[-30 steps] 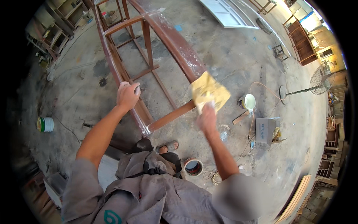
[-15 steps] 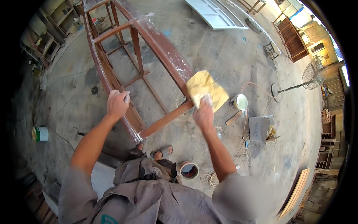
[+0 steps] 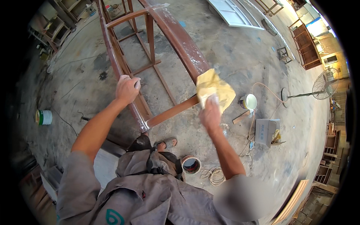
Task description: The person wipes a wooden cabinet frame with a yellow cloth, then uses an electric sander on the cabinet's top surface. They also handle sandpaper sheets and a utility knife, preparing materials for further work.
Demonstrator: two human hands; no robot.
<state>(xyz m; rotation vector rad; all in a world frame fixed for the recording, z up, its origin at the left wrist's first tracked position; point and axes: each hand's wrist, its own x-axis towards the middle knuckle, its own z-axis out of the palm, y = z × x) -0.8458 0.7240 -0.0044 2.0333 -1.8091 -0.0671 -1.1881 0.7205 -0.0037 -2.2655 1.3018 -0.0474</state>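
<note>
A long reddish-brown wooden frame [image 3: 176,37], streaked with white dust or filler, stretches away from me. My left hand [image 3: 128,89] is closed over its left rail [image 3: 113,56], fingers curled and whitish at the tips. At the near right corner of the frame my right hand [image 3: 211,112] grips a thin, creased yellow sheet [image 3: 217,88] and presses it on or beside the rail's end. Whether the sheet is sandpaper or cloth I cannot tell. It hides that corner. A crossbar [image 3: 172,111] joins the two rails at the near end.
A white bucket [image 3: 248,101], a cardboard box [image 3: 267,131] and a standing fan [image 3: 324,85] are to the right. Near my feet stand an open pail [image 3: 191,164] and a coiled cord [image 3: 213,176]. Another bucket [image 3: 44,117] is at left. A white panel [image 3: 234,14] lies at the back.
My view has shifted, so the scene sits further right. My left hand is slightly farther along the rail. The yellow sheet has changed shape in my right hand, staying by the same corner.
</note>
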